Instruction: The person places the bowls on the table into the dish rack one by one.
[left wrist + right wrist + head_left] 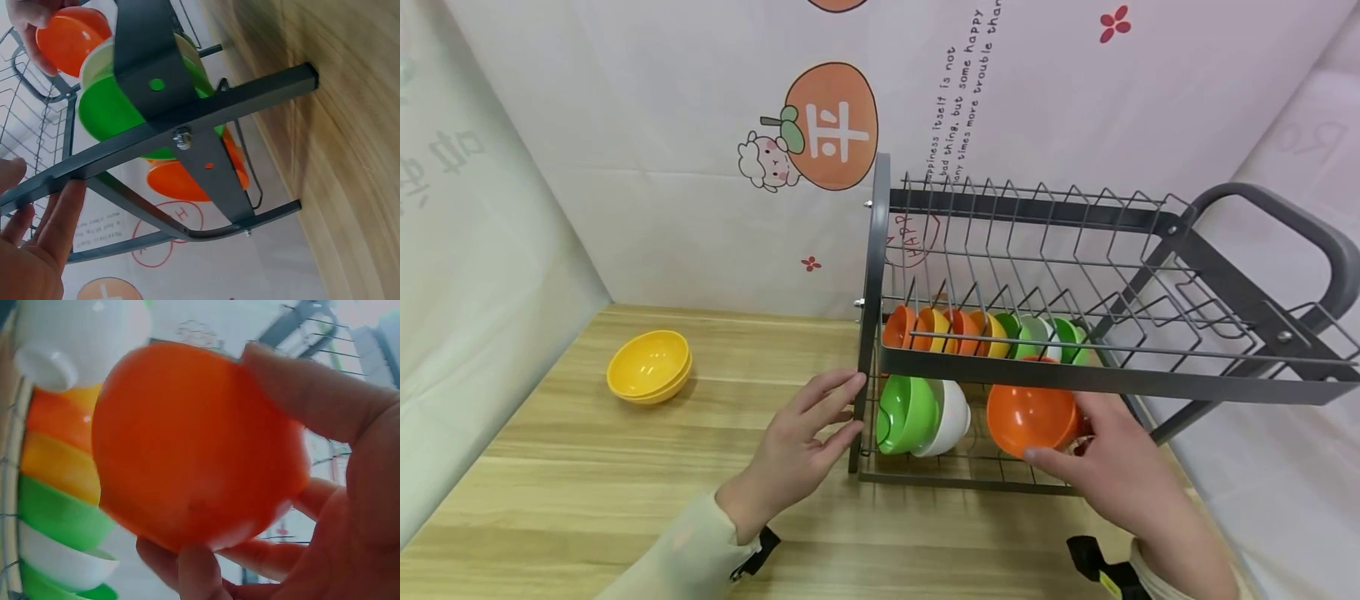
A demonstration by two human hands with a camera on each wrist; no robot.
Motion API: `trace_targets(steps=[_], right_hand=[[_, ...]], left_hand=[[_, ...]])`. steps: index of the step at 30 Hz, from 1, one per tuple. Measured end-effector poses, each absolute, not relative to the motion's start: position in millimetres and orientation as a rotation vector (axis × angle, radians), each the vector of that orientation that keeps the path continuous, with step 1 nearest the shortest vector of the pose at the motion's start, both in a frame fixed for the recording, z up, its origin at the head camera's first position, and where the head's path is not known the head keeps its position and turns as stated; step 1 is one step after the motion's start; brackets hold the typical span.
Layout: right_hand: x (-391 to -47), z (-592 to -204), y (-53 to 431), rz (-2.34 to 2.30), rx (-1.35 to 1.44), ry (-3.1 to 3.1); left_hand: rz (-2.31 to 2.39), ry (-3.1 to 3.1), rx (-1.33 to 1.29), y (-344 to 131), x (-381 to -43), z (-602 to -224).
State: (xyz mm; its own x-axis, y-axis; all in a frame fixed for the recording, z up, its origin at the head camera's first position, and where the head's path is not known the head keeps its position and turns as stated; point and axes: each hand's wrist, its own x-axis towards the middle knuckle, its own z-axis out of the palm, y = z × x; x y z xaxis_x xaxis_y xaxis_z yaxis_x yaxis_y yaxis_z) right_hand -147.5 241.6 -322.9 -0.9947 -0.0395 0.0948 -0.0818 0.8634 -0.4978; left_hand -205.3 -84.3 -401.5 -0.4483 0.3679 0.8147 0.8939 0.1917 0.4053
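Observation:
My right hand [1123,467] grips an orange bowl [1030,417] at the lower tier of a dark metal dish rack [1075,382]. The right wrist view shows its thumb and fingers around the bowl [200,450]. To its left, a green bowl [910,415] and a white bowl [953,417] stand on edge in the lower front row. My left hand [797,446] touches the rack's left side post [868,333] with fairly straight fingers; the left wrist view shows its fingertips against the dark post [112,156].
Behind, a row of orange, yellow, green and white bowls [962,332] stands in the rack. Two stacked yellow bowls [651,367] sit on the wooden table [587,483] at left. The rack's upper wire tier [1037,250] overhangs the lower one. Printed cloth [700,250] hangs behind.

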Motion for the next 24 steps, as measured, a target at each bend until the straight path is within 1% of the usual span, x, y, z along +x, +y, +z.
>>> trace_targets(steps=[4,7,24], right_hand=[[-159,-346,237,0.661,0.149,-2.934],[-165,-357,232,0.617,0.148,-2.944],[-180,-370,202,0.507,0.237,-2.957]], left_hand=[[-1.211,-1.901,-1.154,-83,-209,-404],[-1.166,-1.881,-1.123,-82,-211,-406],[-1.192,-1.835,-1.101,-79,-214,-408]])
